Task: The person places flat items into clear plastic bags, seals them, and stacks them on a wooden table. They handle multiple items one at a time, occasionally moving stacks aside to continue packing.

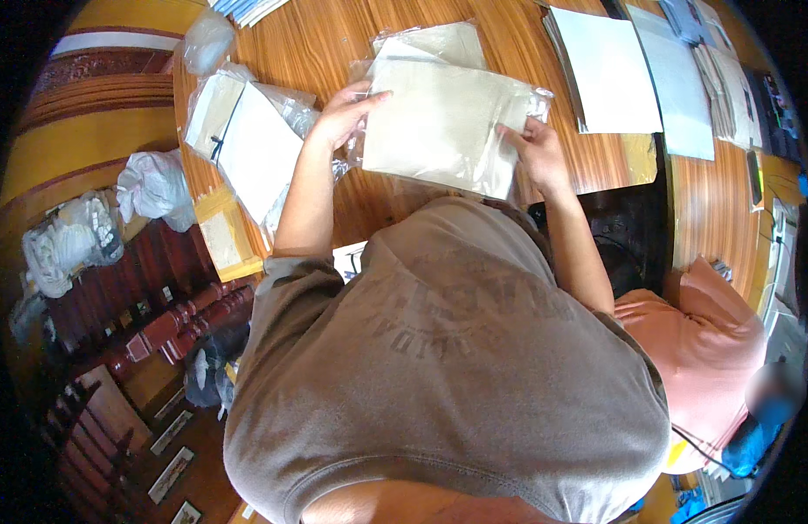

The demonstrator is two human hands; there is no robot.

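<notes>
Between my hands a flat beige packet in a clear plastic sleeve [435, 127] is held a little tilted over the wooden table. My left hand [343, 115] pinches its left edge, thumb on top and the other fingers mostly hidden. At its right edge my right hand [539, 153] grips the crinkled plastic, thumb on the upper face. Just behind lies another beige packet in clear plastic [452, 39], partly covered by the held one. To the left of my left forearm rests a white packet in loose plastic [269, 148], with a dark tie at its upper end.
On the right of the wooden table [290, 44] lie a stack of white sheets [605, 74] and pale blue sheets [675, 87]. A crumpled plastic bag [209, 42] sits far left. White bags [155, 188] are beyond the left edge. Someone in pink [697, 349] is close on my right.
</notes>
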